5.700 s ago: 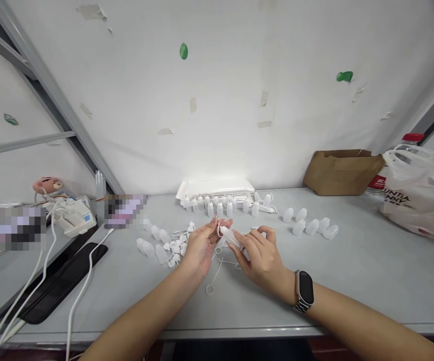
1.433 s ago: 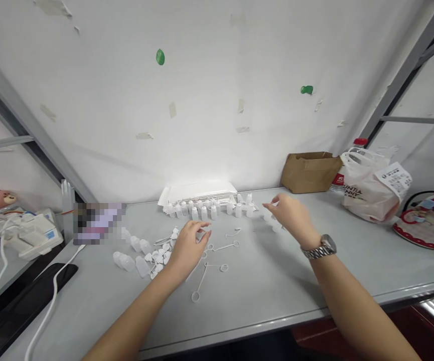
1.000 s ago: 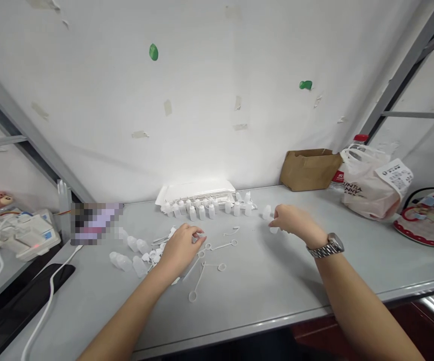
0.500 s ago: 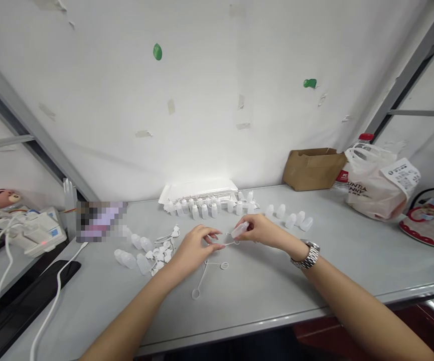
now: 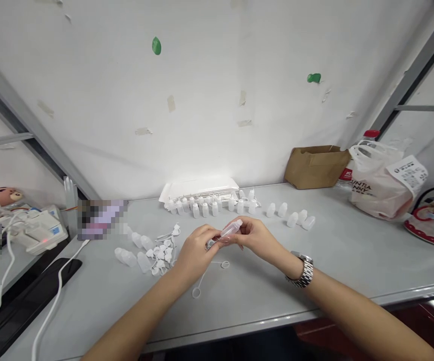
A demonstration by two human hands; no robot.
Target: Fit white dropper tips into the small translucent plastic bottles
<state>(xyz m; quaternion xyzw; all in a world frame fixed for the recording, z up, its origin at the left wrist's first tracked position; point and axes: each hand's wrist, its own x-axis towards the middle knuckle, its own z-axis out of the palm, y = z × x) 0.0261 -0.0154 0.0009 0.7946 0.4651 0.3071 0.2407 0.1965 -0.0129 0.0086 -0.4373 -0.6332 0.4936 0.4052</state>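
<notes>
A small translucent squeeze bottle (image 5: 230, 229) is tilted between my hands, its narrow neck pointing up and right. My right hand (image 5: 256, 237) is closed around the bottle with thumb and fingers. My left hand (image 5: 197, 249) meets it at the bottle's bottom end, its fingers pinched on a white plastic ring strap (image 5: 209, 244), mostly hidden by the fingers. Below the hands, another thin strap with a ring at its end (image 5: 196, 292) lies on the table. Left of my left hand is a pile of white caps (image 5: 161, 255), with several loose bottles (image 5: 144, 262) lying beside it.
Several capped bottles (image 5: 205, 209) stand in rows before a white packet (image 5: 201, 187). More bottles (image 5: 292, 219) rest to the right. A cardboard box (image 5: 314, 168) and a plastic bag (image 5: 377, 188) stand at the back right. A cable (image 5: 59, 286) and phone (image 5: 102, 220) lie left.
My hands have come together. The right hand has brought the bottle left, against the left hand's fingers, and the strap between them is now mostly covered. The view has shifted slightly.
</notes>
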